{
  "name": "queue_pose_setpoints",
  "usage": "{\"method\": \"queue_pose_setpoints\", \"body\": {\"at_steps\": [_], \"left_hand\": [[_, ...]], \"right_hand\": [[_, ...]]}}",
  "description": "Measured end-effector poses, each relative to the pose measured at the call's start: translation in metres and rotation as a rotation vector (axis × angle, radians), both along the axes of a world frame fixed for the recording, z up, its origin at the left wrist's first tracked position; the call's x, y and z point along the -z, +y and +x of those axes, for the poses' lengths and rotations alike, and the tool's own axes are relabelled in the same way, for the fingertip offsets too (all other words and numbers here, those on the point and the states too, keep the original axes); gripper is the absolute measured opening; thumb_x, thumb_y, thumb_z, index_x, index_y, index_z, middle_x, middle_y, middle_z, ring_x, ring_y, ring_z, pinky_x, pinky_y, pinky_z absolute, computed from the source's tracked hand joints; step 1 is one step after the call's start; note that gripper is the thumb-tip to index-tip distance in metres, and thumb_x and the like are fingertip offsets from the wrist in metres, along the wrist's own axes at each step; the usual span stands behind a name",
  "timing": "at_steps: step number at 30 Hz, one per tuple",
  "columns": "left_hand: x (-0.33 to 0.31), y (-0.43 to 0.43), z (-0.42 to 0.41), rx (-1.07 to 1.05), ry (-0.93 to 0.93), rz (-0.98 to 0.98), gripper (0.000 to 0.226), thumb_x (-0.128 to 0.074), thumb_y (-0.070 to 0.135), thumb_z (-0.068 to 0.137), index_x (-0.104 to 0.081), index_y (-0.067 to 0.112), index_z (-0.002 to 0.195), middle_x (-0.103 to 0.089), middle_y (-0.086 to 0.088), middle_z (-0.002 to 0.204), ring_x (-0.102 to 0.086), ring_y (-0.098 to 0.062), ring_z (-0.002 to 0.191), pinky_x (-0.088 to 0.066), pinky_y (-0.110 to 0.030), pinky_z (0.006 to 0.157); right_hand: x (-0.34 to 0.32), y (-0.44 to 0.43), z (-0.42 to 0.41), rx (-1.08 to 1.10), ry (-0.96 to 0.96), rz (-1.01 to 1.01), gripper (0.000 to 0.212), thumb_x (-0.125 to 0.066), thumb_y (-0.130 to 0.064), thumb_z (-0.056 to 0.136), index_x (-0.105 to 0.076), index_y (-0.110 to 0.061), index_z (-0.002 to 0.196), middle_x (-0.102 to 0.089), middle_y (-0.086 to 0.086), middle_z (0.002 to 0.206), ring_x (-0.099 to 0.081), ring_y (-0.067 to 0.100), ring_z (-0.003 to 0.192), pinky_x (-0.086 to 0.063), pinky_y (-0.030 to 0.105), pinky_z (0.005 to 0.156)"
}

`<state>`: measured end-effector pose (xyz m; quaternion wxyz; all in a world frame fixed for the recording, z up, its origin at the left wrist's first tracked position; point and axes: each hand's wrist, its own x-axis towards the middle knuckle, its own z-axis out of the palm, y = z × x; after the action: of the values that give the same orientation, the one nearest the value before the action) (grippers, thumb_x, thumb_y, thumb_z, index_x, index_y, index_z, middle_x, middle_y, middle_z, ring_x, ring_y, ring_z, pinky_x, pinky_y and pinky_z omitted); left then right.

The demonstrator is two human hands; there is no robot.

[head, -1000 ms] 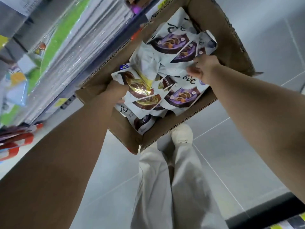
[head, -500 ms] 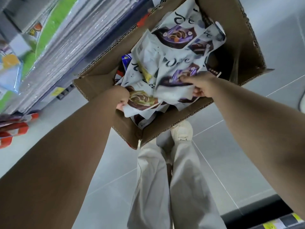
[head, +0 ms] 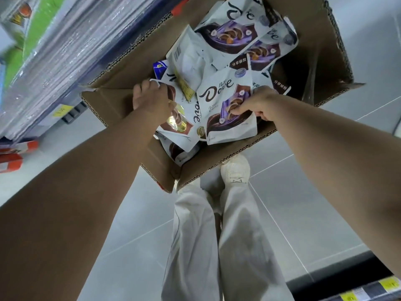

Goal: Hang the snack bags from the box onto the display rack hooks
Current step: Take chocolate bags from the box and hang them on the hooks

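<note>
Right grip (head: 258, 103) pinches white, purple-printed snack bag (head: 219, 94).

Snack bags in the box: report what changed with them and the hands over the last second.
The right grip went from resting on the pile to pinching a purple Dove bag, which it has drawn on top of the others by the near wall of the box. The left grip keeps hold of the gold bag. The box and the remaining bags stayed put.
</note>
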<state>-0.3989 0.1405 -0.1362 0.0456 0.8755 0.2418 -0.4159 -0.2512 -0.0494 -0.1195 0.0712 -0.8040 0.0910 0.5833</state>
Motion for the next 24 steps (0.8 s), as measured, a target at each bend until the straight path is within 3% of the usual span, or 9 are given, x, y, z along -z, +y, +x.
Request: {"method": "queue_pose_setpoints", "body": {"at_steps": [3, 7, 10, 12, 15, 17, 19, 21, 24], "left_hand": [[0.006, 0.004, 0.007, 0.066, -0.029, -0.078, 0.067, -0.056, 0.043, 0.089, -0.031, 0.004, 0.137, -0.037, -0.015, 0.145, -0.030, -0.030, 0.137, -0.021, -0.044, 0.112], [0.011, 0.006, 0.018, 0.079, 0.115, -0.141, 0.086, -0.064, 0.042, 0.084, -0.015, 0.007, 0.145, -0.039, -0.016, 0.143, -0.030, -0.036, 0.132, -0.028, -0.045, 0.106], [0.006, 0.008, 0.016, 0.154, 0.266, -0.149, 0.091, -0.068, 0.052, 0.077, -0.019, 0.015, 0.145, -0.041, -0.015, 0.138, -0.030, -0.034, 0.131, -0.028, -0.044, 0.106], [-0.004, 0.007, 0.010, 0.129, 0.320, -0.166, 0.087, -0.069, 0.059, 0.072, -0.032, 0.016, 0.138, -0.045, -0.012, 0.134, -0.035, -0.031, 0.128, -0.030, -0.042, 0.103], [-0.022, 0.001, -0.001, -0.059, 0.279, -0.252, 0.069, -0.072, 0.053, 0.069, -0.050, 0.015, 0.122, -0.057, -0.007, 0.109, -0.051, -0.026, 0.105, -0.037, -0.040, 0.099], [-0.040, -0.005, -0.010, -0.201, 0.293, -0.338, 0.062, -0.075, 0.045, 0.068, -0.054, 0.008, 0.113, -0.056, -0.005, 0.091, -0.055, -0.023, 0.085, -0.050, -0.034, 0.079], [-0.066, -0.008, -0.019, -0.286, 0.291, -0.340, 0.055, -0.073, 0.046, 0.069, -0.054, 0.007, 0.102, -0.050, -0.002, 0.077, -0.050, -0.018, 0.072, -0.043, -0.027, 0.059], [-0.093, -0.008, -0.030, -0.404, 0.249, -0.353, 0.052, -0.073, 0.046, 0.070, -0.059, 0.007, 0.102, -0.049, 0.000, 0.074, -0.049, -0.015, 0.068, -0.039, -0.024, 0.055], [-0.145, -0.004, -0.041, -0.742, 0.131, -0.460, 0.046, -0.078, 0.038, 0.072, -0.055, 0.015, 0.105, -0.057, 0.004, 0.086, -0.054, -0.014, 0.078, -0.043, -0.024, 0.063]], "right_hand": [[0.008, -0.004, 0.002, 0.030, -0.101, 0.113, 0.059, -0.078, -0.045, 0.068, -0.061, -0.008, 0.110, -0.061, 0.002, 0.082, -0.050, 0.012, 0.070, -0.041, 0.024, 0.068], [0.004, -0.003, 0.002, 0.074, -0.153, 0.208, 0.041, -0.071, -0.021, 0.078, -0.053, 0.006, 0.102, -0.059, 0.017, 0.123, -0.051, 0.023, 0.120, -0.050, 0.017, 0.068], [0.002, 0.000, -0.004, 0.242, -0.078, 0.226, 0.048, -0.080, -0.018, 0.069, -0.062, -0.008, 0.112, -0.067, 0.006, 0.114, -0.060, 0.020, 0.109, -0.048, 0.029, 0.092], [-0.002, 0.003, -0.010, 0.285, 0.024, 0.200, 0.055, -0.084, -0.018, 0.061, -0.063, -0.010, 0.111, -0.067, 0.002, 0.107, -0.062, 0.020, 0.103, -0.048, 0.034, 0.094], [-0.013, 0.005, -0.022, 0.328, 0.090, 0.210, 0.059, -0.083, -0.018, 0.058, -0.061, -0.008, 0.111, -0.068, 0.009, 0.105, -0.065, 0.025, 0.099, -0.054, 0.040, 0.088], [-0.026, 0.004, -0.028, 0.384, 0.054, 0.223, 0.047, -0.075, -0.013, 0.066, -0.060, -0.005, 0.109, -0.067, 0.014, 0.106, -0.066, 0.028, 0.096, -0.056, 0.041, 0.086], [-0.051, 0.003, -0.032, 0.455, 0.011, 0.235, 0.025, -0.069, -0.010, 0.072, -0.064, -0.008, 0.097, -0.065, 0.016, 0.111, -0.065, 0.029, 0.097, -0.057, 0.037, 0.080], [-0.076, -0.002, -0.032, 0.520, -0.022, 0.269, 0.004, -0.063, -0.010, 0.080, -0.064, -0.013, 0.078, -0.063, 0.014, 0.110, -0.063, 0.028, 0.096, -0.057, 0.034, 0.077], [-0.125, -0.001, -0.034, 0.529, -0.055, 0.379, 0.009, -0.059, -0.022, 0.088, -0.057, -0.021, 0.079, -0.060, 0.000, 0.088, -0.058, 0.012, 0.073, -0.051, 0.023, 0.063]]}}
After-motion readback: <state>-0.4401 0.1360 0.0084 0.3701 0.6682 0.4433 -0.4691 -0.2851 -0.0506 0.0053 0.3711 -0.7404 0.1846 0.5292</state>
